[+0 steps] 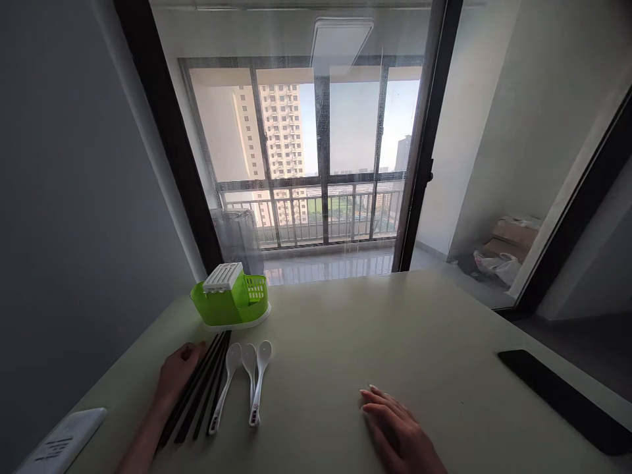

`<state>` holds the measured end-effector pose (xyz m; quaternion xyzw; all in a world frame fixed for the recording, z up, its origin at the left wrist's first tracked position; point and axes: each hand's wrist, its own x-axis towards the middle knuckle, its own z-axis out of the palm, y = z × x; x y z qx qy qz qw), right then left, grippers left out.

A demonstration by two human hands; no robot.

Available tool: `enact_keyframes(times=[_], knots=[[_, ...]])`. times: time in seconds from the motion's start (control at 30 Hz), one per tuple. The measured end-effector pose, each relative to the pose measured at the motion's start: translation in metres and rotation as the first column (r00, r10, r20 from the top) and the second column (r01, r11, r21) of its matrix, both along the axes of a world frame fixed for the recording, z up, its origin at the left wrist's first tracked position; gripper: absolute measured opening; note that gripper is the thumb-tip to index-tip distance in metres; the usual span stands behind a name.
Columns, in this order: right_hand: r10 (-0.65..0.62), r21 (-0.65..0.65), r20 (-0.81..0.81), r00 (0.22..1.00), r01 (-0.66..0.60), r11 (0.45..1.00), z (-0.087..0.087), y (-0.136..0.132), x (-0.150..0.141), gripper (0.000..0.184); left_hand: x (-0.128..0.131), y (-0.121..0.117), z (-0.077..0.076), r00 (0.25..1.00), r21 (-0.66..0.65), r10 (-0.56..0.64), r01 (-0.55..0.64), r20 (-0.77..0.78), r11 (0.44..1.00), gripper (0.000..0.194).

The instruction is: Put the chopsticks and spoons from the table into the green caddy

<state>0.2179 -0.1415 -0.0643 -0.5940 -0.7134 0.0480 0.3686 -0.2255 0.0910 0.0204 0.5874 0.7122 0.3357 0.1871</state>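
Observation:
My left hand (176, 372) rests on the pale table (419, 342) with its fingers curled against the far ends of several black chopsticks (200, 388); whether it grips them is unclear. Three white spoons (247, 382) lie side by side just right of the chopsticks. A green cutlery holder (231, 299) with a white slotted lid stands behind them near the table's far left corner. My right hand (395, 428) lies flat on the table at the near middle, fingers stretched out, holding nothing.
A white flat device (62, 444) lies at the near left edge. A black phone-like slab (567, 398) lies at the right edge. Behind the table is a glass sliding door (320, 164) onto a balcony; boxes and a bag (503, 257) sit on the floor at right.

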Motion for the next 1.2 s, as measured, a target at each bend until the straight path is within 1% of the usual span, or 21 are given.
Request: enact_keyframes(times=[0.17, 0.33, 0.4, 0.43, 0.47, 0.5, 0.57, 0.6, 0.63, 0.67, 0.7, 0.73, 0.8, 0.87, 0.93, 1.0, 1.07, 1.2], knots=[[0.002, 0.006, 0.002, 1.000, -0.002, 1.000, -0.002, 0.001, 0.000, 0.025, 0.004, -0.003, 0.004, 1.000, 0.002, 0.005, -0.005, 0.005, 1.000, 0.041], [-0.002, 0.002, 0.001, 1.000, 0.002, 1.000, -0.003, 0.000, 0.002, 0.024, 0.005, -0.005, 0.003, 1.000, 0.022, 0.017, -0.017, -0.021, 1.000, 0.039], [0.006, -0.014, 0.010, 1.000, -0.006, 1.000, -0.004, 0.000, 0.002, 0.024, 0.008, -0.004, 0.004, 0.997, 0.081, 0.060, -0.056, -0.048, 0.995, 0.039], [0.010, -0.021, 0.013, 1.000, -0.010, 1.000, -0.005, 0.000, 0.003, 0.024, 0.011, -0.004, 0.006, 0.995, 0.144, 0.080, -0.071, -0.059, 0.987, 0.039], [0.013, -0.029, 0.014, 1.000, -0.013, 1.000, -0.006, 0.000, 0.003, 0.024, 0.016, -0.003, 0.010, 0.993, 0.234, 0.096, -0.076, -0.075, 0.969, 0.039], [0.015, -0.032, 0.012, 1.000, -0.015, 0.999, -0.006, 0.000, 0.003, 0.024, 0.021, -0.001, 0.016, 0.989, 0.343, 0.108, -0.067, -0.100, 0.937, 0.040], [0.013, -0.027, 0.003, 1.000, -0.012, 1.000, -0.007, 0.001, 0.003, 0.024, 0.037, 0.004, 0.032, 0.977, 0.558, 0.130, -0.013, -0.171, 0.830, 0.045], [0.012, -0.023, -0.001, 1.000, -0.012, 1.000, -0.008, 0.001, 0.003, 0.024, 0.046, 0.008, 0.042, 0.966, 0.635, 0.145, 0.025, -0.215, 0.772, 0.048], [0.016, -0.021, -0.002, 1.000, -0.016, 1.000, -0.009, 0.001, 0.003, 0.024, 0.056, 0.013, 0.051, 0.954, 0.681, 0.153, 0.066, -0.256, 0.729, 0.051], [0.020, -0.020, -0.002, 1.000, -0.020, 1.000, -0.010, 0.002, 0.003, 0.024, 0.064, 0.018, 0.060, 0.944, 0.701, 0.153, 0.103, -0.292, 0.706, 0.052], [0.027, -0.021, 0.000, 1.000, -0.027, 0.999, -0.011, 0.002, 0.004, 0.024, 0.071, 0.024, 0.067, 0.934, 0.698, 0.139, 0.141, -0.329, 0.702, 0.052], [0.036, -0.024, 0.003, 0.999, -0.036, 0.999, -0.012, 0.003, 0.004, 0.025, 0.077, 0.031, 0.073, 0.923, 0.678, 0.108, 0.188, -0.369, 0.711, 0.051], [0.051, -0.029, 0.005, 0.999, -0.051, 0.998, -0.013, 0.003, 0.005, 0.026, 0.085, 0.045, 0.079, 0.900, 0.616, 0.029, 0.273, -0.435, 0.739, 0.049], [0.057, -0.036, 0.003, 0.998, -0.057, 0.998, -0.014, 0.004, 0.006, 0.026, 0.089, 0.057, 0.079, 0.887, 0.570, -0.037, 0.328, -0.461, 0.753, 0.050], [0.052, -0.043, -0.002, 0.999, -0.052, 0.998, -0.012, 0.004, 0.005, 0.026, 0.094, 0.064, 0.076, 0.887, 0.548, -0.078, 0.348, -0.455, 0.761, 0.051], [0.039, -0.041, -0.011, 0.999, -0.040, 0.998, -0.010, 0.003, 0.004, 0.025, 0.103, 0.066, 0.074, 0.885, 0.529, -0.118, 0.370, -0.450, 0.764, 0.052], [0.034, -0.035, -0.016, 0.999, -0.034, 0.999, -0.008, 0.003, 0.003, 0.024, 0.119, 0.062, 0.073, 0.877, 0.499, -0.167, 0.403, -0.451, 0.768, 0.052], [0.022, -0.030, -0.009, 1.000, -0.022, 0.999, -0.007, 0.003, 0.002, 0.025, 0.163, 0.051, 0.072, 0.848, 0.418, -0.250, 0.462, -0.468, 0.782, 0.054]])
